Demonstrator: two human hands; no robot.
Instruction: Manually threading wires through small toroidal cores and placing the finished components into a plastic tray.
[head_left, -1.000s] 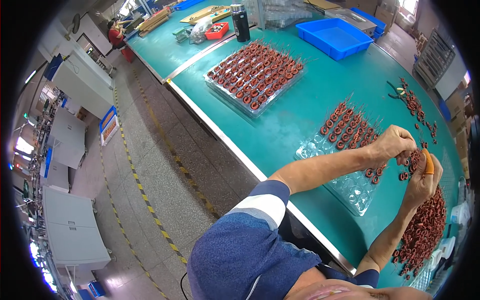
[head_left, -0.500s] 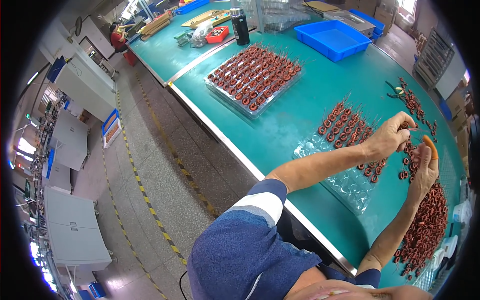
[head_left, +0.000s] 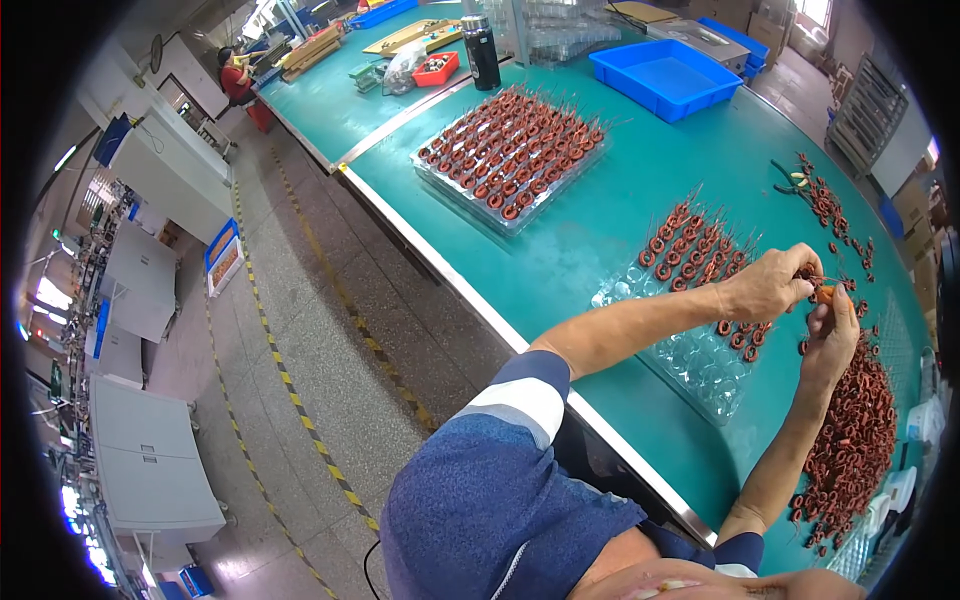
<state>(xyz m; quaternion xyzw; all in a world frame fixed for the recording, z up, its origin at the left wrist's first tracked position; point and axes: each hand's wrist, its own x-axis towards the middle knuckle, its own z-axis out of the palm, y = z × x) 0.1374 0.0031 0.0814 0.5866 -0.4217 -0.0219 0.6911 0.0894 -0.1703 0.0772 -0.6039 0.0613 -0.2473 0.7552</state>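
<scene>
My left hand is closed on a small red-brown ring coil with wire leads. My right hand meets it from the right, its fingers pinched together at the coil's leads; orange covers sit on its fingertips. Below my left forearm lies a clear plastic tray with round pockets, partly filled with rows of similar coils. Beside my right forearm is a large heap of loose coils.
A full tray of coils stands farther back on the green table. Beyond it are a black flask, a red box and a blue bin. Pliers lie by scattered coils at right. A person sits far left.
My right hand has moved left and its fingers have closed in toward my left hand. The two hands, apart before, now meet at the coil.
</scene>
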